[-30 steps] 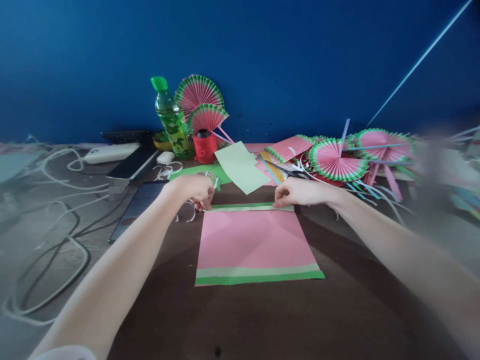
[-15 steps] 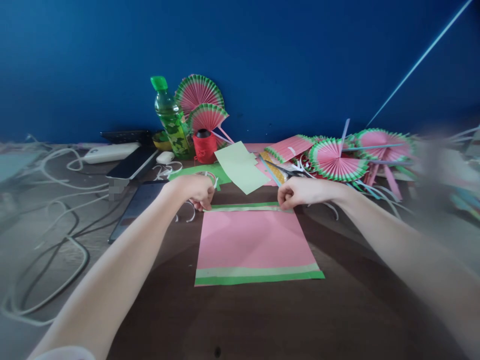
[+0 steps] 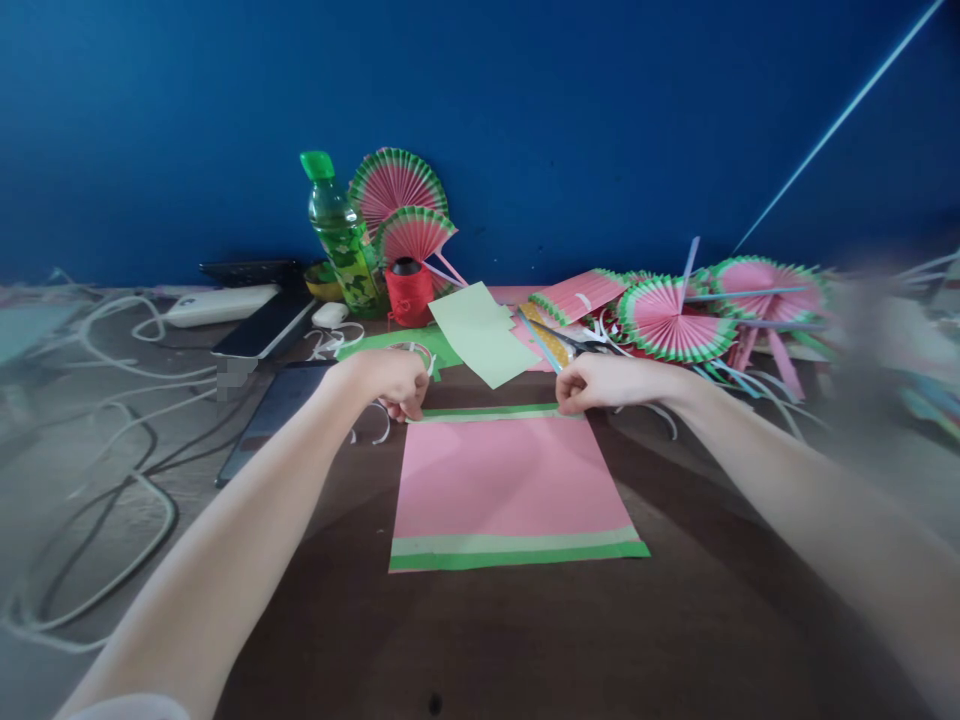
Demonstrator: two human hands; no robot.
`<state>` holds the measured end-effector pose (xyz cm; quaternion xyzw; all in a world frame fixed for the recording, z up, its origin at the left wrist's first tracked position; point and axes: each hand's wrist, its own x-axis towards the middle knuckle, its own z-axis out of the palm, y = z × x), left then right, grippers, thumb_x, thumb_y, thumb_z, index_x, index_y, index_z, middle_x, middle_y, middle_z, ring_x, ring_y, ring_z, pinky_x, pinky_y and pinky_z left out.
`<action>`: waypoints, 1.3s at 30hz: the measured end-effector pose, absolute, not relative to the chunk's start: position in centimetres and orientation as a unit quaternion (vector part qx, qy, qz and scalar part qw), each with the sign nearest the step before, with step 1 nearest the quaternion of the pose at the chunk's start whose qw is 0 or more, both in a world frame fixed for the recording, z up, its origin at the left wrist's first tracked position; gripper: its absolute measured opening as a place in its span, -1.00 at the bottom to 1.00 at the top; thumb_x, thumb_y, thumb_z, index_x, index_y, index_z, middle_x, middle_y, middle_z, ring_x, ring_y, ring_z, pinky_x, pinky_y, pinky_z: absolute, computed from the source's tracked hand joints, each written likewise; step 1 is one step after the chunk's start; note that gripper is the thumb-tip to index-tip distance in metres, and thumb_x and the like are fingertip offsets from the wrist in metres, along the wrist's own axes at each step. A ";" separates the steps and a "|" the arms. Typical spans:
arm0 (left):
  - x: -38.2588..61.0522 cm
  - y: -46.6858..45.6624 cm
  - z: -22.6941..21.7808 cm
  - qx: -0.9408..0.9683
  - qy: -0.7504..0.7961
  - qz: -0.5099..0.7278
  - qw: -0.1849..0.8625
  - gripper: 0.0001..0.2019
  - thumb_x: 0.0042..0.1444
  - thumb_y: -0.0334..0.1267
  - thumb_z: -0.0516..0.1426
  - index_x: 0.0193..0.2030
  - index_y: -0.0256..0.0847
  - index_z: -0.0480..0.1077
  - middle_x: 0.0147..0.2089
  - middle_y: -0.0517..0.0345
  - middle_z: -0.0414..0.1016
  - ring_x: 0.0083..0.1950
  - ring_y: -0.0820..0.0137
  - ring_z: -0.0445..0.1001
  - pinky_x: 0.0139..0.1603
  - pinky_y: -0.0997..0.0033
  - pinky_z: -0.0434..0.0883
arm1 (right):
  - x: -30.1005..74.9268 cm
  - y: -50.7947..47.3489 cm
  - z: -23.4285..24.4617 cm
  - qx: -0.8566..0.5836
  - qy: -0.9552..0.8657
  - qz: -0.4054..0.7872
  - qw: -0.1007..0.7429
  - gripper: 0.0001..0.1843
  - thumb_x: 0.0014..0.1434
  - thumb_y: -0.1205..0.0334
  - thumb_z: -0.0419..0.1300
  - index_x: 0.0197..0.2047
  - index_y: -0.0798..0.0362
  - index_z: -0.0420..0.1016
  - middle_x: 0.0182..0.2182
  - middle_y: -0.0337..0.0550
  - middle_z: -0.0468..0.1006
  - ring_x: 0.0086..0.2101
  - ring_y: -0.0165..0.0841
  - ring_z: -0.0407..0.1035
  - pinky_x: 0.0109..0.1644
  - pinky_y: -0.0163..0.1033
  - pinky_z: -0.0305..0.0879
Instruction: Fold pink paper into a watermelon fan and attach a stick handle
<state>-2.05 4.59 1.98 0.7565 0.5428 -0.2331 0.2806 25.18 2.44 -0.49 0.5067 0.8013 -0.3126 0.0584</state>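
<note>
A pink sheet of paper [image 3: 510, 480] lies flat on the dark tabletop, with a pale green and a bright green band [image 3: 517, 553] along its near edge. At its far edge runs a narrow two-tone green paper strip [image 3: 487, 412]. My left hand [image 3: 401, 383] is closed at the strip's left end, fingertips pinched at the corner. My right hand [image 3: 589, 382] pinches the other end, thumb and fingers curled together. The undersides of both hands' fingers are partly hidden. Just beyond the strip lies a loose pale green paper [image 3: 484, 335] with a jagged edge.
Behind stand a green-capped bottle [image 3: 341, 235], a red thread spool [image 3: 409, 295] and pleated watermelon-coloured fans [image 3: 397, 185]. Scissors [image 3: 574, 343] and more fans [image 3: 679, 320] lie to the right. A dark tablet [image 3: 262, 425] and white cables [image 3: 150, 480] occupy the left.
The strip lies slightly flatter against the pink sheet's far edge. Both hands keep nearly the same place and grip.
</note>
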 end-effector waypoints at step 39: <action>-3.4 3.9 1.5 0.748 0.563 -0.205 0.286 -0.91 -0.16 -0.30 0.14 -0.57 -0.26 0.33 -0.52 0.11 0.48 -0.52 0.44 0.40 -0.53 0.52 0.27 | 26.3 2.5 -0.3 0.594 0.768 -0.163 0.171 -0.50 -0.14 -0.25 0.12 -0.66 0.03 0.19 -0.69 -0.28 0.24 -0.62 -0.44 0.12 -0.55 -0.30 -0.07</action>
